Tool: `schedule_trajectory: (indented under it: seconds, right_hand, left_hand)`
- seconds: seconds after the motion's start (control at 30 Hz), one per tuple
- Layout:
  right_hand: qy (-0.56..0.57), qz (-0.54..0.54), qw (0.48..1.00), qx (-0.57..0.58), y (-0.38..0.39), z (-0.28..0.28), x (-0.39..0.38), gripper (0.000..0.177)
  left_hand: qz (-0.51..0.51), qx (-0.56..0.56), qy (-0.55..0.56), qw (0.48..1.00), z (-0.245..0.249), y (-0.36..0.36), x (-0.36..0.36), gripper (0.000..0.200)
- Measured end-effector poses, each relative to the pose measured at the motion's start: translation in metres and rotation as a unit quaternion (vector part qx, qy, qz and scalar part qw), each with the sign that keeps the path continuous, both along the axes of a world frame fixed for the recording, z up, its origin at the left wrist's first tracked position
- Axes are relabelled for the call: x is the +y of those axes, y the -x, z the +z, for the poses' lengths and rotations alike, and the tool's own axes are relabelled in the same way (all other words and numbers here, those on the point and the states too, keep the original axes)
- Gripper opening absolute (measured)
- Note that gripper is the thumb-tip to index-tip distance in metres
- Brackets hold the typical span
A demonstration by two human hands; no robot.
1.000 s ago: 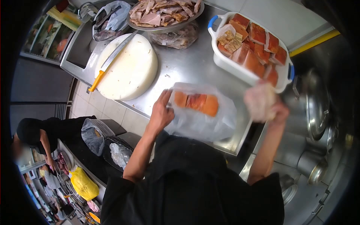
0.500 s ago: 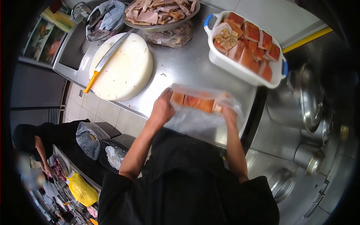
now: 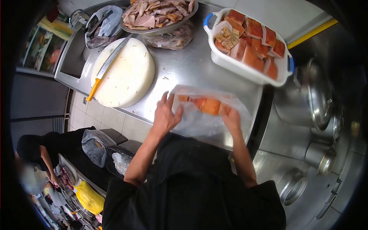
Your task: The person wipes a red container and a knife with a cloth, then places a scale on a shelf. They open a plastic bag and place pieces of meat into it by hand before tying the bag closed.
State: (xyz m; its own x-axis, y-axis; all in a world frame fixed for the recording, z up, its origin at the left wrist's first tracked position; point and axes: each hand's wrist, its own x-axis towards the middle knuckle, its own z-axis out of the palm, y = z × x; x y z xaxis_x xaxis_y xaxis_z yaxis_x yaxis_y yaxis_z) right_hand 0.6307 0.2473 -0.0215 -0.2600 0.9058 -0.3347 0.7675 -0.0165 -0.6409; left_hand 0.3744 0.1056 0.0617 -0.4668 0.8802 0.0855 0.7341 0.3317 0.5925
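A clear plastic bag point(image 3: 199, 124) lies spread on the steel table in front of me, with several pieces of orange-skinned meat point(image 3: 211, 106) in a row inside it. At the bag's left end is my left hand point(image 3: 167, 117), its fingers spread and its thumb apart, holding nothing. My right hand point(image 3: 231, 119) is at the right end, fingers bent and closed on the plastic against the last piece. What lies under those fingertips is partly hidden and blurred.
On the steel table point(image 3: 184, 69) stand a round white cutting board point(image 3: 132, 76) with a yellow-handled knife point(image 3: 109, 63), a bowl of sliced meat point(image 3: 153, 27) and a white tub point(image 3: 239, 63) of meat blocks. Steel pots point(image 3: 301, 101) stand right. A co-worker point(image 3: 46, 153) bends at lower left.
My left hand has let go of the bag's edge and spread its fingers. My right hand stays at the right end, slightly lower. The meat pieces have shifted and the row looks less even.
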Motion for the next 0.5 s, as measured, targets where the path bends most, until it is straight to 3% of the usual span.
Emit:
schedule_trajectory:
  seconds: [0.03,0.07,0.17,0.2,0.27,0.37,0.47,0.5]
  right_hand:
    - [-0.018,0.053,0.996,-0.063,-0.009,0.001,-0.005,0.084]
    - [-0.035,0.106,0.986,-0.126,-0.012,0.010,-0.012,0.097]
    - [-0.005,0.193,0.960,-0.201,-0.005,0.065,-0.039,0.112]
    - [-0.017,0.220,0.953,-0.208,-0.009,0.060,-0.049,0.114]
    - [-0.046,0.273,0.935,-0.221,-0.016,0.048,-0.063,0.118]
    - [-0.072,0.334,0.916,-0.211,-0.023,0.048,-0.065,0.110]
    - [-0.102,0.382,0.906,-0.151,-0.024,0.058,-0.051,0.087]
    - [-0.058,0.383,0.920,-0.063,-0.022,0.068,-0.041,0.077]
  left_hand:
    - [0.024,0.037,0.018,0.999,0.013,-0.010,0.002,0.067]
    - [0.036,0.018,0.021,0.999,0.024,-0.021,0.005,0.086]
    - [0.002,0.119,0.024,0.993,0.019,-0.043,0.007,0.089]
    - [0.001,0.132,0.093,0.987,0.014,-0.048,0.008,0.085]
    - [-0.019,0.120,0.106,0.987,-0.015,-0.040,-0.001,0.080]
    - [-0.019,0.088,0.095,0.991,-0.035,-0.019,-0.020,0.064]
    - [0.005,0.060,0.090,0.994,-0.030,0.003,-0.042,0.039]
    - [0.019,0.046,0.097,0.994,-0.027,0.006,-0.044,0.027]
